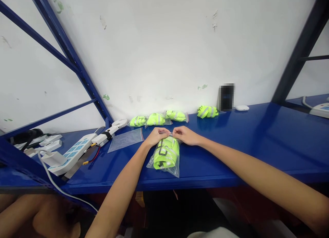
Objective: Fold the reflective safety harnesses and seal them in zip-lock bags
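A clear zip bag [175, 170] lies on the blue table with a rolled neon-yellow reflective vest [166, 155] inside it. The bag's top edge points away from me. My left hand [157, 136] pinches that edge at its left part, and my right hand [187, 135] pinches it just to the right. Both sets of fingers are closed on the plastic, close together. Whether the seal is fastened between them I cannot tell. Left of my left hand a flat clear zip bag [125, 140] with a red strip lies on the table.
Along the wall sit bagged vests [156, 119] and one rolled vest [207, 111] farther right. Beside it are a phone-like dark object [226, 98] and a white case [242, 108]. A power strip [74, 154], cables and a white fan [119, 123] occupy the left, near a blue metal post [77, 68].
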The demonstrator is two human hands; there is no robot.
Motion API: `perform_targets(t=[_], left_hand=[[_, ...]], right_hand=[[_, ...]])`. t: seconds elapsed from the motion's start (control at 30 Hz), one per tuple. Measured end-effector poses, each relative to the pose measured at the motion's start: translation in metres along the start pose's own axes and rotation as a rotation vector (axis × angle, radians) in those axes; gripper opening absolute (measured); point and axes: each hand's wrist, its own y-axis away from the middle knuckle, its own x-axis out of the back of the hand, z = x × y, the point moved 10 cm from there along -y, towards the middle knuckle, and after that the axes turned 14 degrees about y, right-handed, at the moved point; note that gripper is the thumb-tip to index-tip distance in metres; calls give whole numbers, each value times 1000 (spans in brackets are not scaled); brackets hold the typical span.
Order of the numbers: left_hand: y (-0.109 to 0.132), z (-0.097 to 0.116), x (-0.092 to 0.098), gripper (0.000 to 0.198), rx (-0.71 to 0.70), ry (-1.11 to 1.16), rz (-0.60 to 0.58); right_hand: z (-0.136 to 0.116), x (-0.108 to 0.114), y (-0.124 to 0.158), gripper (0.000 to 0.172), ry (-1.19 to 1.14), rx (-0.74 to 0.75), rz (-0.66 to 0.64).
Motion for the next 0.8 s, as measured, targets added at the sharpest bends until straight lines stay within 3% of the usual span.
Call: perform_targets(t=[0.37, 0.8], left_hand=[[2, -2, 5, 25, -5, 7, 39], [-1, -5, 6, 24, 15, -24, -3]], right_hand=[[8, -3, -3, 23, -121, -21, -106], [8, 17, -4, 20, 131, -26, -2]])
